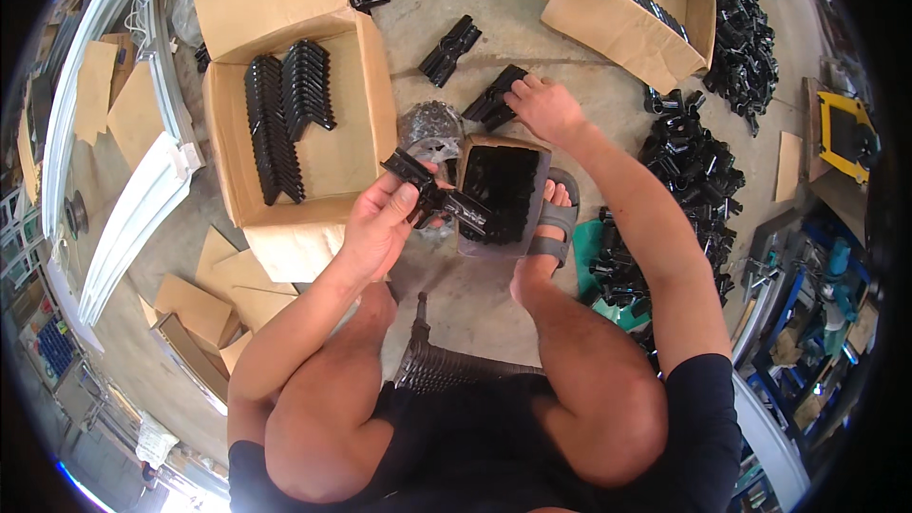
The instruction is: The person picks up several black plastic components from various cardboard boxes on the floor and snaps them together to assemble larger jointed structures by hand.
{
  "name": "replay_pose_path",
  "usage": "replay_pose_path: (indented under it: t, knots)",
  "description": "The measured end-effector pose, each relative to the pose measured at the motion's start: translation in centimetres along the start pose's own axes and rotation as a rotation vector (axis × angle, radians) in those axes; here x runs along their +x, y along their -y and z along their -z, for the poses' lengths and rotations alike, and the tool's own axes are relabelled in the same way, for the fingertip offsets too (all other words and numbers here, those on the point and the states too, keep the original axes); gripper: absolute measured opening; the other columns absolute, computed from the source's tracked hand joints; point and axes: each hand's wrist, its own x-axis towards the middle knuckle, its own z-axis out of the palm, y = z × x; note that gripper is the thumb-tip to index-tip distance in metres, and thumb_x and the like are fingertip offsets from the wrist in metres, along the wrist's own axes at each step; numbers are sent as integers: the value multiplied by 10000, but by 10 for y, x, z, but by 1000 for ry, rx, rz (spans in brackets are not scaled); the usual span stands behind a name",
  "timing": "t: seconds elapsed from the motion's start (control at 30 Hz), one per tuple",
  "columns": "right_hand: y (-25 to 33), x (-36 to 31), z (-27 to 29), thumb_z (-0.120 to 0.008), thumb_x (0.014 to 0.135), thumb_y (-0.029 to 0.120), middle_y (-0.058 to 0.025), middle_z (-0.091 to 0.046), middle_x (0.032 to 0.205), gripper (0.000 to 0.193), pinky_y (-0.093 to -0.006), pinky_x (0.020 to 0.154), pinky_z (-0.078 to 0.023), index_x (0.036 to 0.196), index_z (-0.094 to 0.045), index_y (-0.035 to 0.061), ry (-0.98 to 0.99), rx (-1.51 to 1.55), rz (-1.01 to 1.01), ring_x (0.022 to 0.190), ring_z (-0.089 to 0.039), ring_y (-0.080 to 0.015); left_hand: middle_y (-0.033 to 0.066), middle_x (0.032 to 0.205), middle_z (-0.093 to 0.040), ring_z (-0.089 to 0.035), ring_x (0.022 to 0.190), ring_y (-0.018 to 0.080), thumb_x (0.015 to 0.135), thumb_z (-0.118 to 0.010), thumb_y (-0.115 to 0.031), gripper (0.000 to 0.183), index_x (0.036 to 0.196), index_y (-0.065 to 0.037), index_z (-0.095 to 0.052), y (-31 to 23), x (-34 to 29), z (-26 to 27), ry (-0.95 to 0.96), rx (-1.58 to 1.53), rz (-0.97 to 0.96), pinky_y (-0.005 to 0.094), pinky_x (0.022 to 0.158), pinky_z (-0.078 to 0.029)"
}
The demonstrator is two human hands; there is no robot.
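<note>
1. Head view, hands: the left hand [380, 218] is clenched around a row of black metal brackets [432, 195], held in the air above the concrete floor [456, 0], just beside the near right corner of the open cardboard box [356, 147]
2. The right hand [543, 106] reaches forward and its fingers close on a second black bracket piece [492, 100] that lies on the floor just beyond the far edge of the small tray [537, 171]
3. The small tray sits on the floor between the person's feet and holds more black brackets, packed together; one end of the left hand's row hangs over its near left corner
4. The open cardboard box stands to the left of the tray; two stacked rows of black brackets [285, 114] lean along its far left part, the rest of its bottom bare
5. A loose bracket pair [450, 49] lies on the floor beyond the right hand, well apart from the tray
6. A second cardboard box [617, 24] stands at the far right, with a heap of black parts [689, 157] on the floor to the right of the person's sandalled foot [551, 223]
7. Flat cardboard sheets [204, 299] lie on the floor at the near left
</note>
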Motion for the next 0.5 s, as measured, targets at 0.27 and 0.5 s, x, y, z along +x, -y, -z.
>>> replay_pose_path:
  t: [0.27,0.5]
  knots:
    - [32,-47,107,-818,769,256,-103,-645,925,372,-391,726,-543,1056,-696,52,-302,716,-207,897,-655,-268,146,1264,-652,-631,1107,199,1014,-610,-263,377,1324,-51,-574,-6,3,-1,-17,176,-48,350,883,-521]
    - [120,-50,144,-862,743,273,-122,-633,796,391,-382,618,-517,982,-686,19,-346,1073,-210,706,-641,-303,125,1250,-666,-631,1137,184,986,-648,-151,355,1312,-20,-598,-3,2,-9,-11,209,-101,365,998,-495]
